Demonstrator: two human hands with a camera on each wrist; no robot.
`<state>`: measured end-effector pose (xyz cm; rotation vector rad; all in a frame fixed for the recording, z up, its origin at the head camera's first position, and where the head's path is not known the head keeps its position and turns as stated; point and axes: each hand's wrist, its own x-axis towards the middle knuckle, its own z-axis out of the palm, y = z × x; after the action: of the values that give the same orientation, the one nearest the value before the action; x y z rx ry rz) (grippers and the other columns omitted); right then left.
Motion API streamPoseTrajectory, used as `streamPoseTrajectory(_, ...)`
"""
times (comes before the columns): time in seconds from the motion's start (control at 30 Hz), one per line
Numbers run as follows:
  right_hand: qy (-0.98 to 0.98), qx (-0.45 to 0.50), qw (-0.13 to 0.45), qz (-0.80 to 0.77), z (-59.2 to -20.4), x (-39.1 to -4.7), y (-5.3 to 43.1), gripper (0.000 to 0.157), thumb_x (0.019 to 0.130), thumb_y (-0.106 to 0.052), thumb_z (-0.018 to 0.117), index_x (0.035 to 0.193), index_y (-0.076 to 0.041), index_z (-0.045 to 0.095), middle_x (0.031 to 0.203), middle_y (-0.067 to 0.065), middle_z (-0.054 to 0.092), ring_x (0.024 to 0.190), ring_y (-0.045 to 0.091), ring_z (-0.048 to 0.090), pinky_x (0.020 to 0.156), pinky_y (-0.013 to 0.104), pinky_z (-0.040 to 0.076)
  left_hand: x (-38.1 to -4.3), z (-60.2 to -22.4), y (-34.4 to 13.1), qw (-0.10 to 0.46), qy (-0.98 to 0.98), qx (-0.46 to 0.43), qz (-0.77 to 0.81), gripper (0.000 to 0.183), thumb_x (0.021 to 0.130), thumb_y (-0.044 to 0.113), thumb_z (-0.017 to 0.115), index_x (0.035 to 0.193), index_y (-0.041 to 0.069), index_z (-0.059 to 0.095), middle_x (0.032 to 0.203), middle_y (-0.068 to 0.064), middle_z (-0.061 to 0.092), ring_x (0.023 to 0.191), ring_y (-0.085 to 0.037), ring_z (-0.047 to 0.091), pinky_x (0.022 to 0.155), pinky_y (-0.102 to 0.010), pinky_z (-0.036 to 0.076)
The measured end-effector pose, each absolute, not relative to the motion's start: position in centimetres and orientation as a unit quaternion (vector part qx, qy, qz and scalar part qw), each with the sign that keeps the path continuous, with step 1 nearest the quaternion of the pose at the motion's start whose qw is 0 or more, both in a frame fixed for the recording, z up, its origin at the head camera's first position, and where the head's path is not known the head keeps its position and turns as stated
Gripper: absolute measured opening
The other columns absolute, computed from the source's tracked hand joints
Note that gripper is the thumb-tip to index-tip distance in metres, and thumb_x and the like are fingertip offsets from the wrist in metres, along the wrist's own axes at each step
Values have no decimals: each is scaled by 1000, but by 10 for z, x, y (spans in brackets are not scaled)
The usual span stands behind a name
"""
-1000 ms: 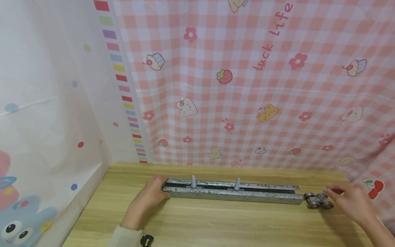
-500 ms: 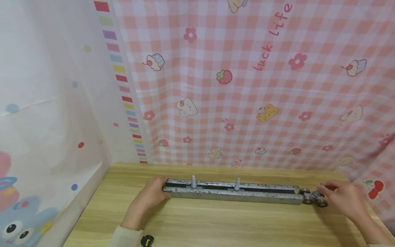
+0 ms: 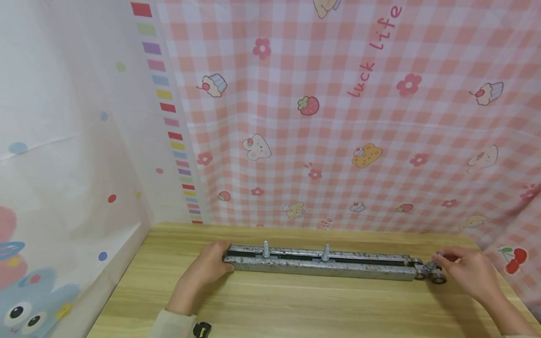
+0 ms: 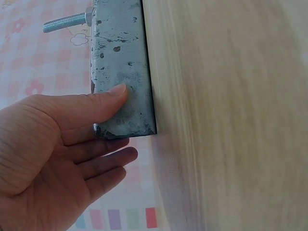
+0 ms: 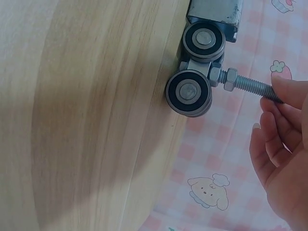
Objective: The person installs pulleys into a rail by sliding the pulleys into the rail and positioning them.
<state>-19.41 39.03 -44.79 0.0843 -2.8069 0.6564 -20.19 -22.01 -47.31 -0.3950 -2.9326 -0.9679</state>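
A long, worn metal channel rail lies across the wooden table, its slot facing up. My left hand grips its left end; in the left wrist view the thumb lies along the side face and the other fingers are behind the end. At the opposite end, my right hand pinches the tip of the threaded bolt on a roller trolley. The trolley's front wheels are at the rail's right opening, partly hidden by it, and its rear wheels stand outside. Two upright bolts stick out of the slot.
The wooden table extends in front of the rail. Behind it hangs a pink checked cloth, with a white cloth on the left. A small black object sits by the left sleeve.
My right hand has moved the roller trolley leftward, from just off the rail's right end to where its front wheels meet the opening. The left hand and the rail have stayed in place.
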Motion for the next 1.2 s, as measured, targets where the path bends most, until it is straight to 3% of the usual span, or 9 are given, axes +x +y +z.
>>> streamPoseTrajectory(0.23,-959,49,155,232,-451,-193,387,22,95,-20,78,102,1,79,86,9,76,65,1,59,51,25,47,-203,-475,-220,15,-943,-125,-309,31,76,-5,87,101,3,70,109,-12,72,106,-30,67,95,-50,56)
streamPoseTrajectory(1.2,-956,53,151,245,-453,-195,366,23,95,-16,77,106,3,78,92,13,77,66,0,56,51,25,46,-202,-476,-220,15,-941,-123,-314,34,75,-5,87,104,2,71,112,-14,72,107,-31,67,97,-51,55)
